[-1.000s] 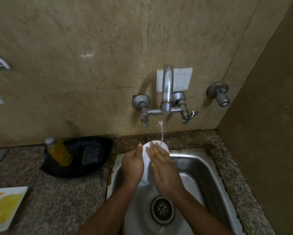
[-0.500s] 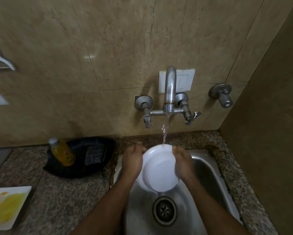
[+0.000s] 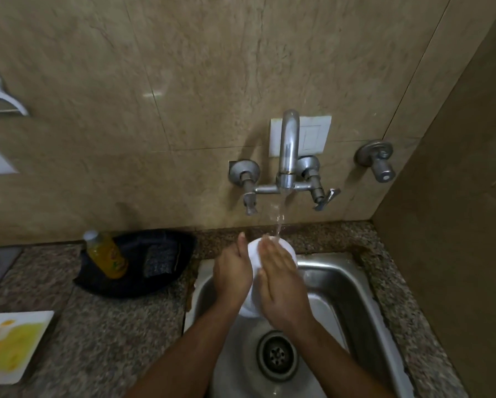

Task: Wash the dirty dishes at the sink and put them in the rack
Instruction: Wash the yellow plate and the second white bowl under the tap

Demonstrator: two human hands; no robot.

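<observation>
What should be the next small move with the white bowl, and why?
Probably keep turning the white bowl under the water stream: left hand holds it on edge, right hand lies flat against it, and the faucet runs.

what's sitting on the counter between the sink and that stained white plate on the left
In the head view, between the sink and the stained plate lies speckled counter; farther back sits a black tray holding a yellow bottle.
</observation>
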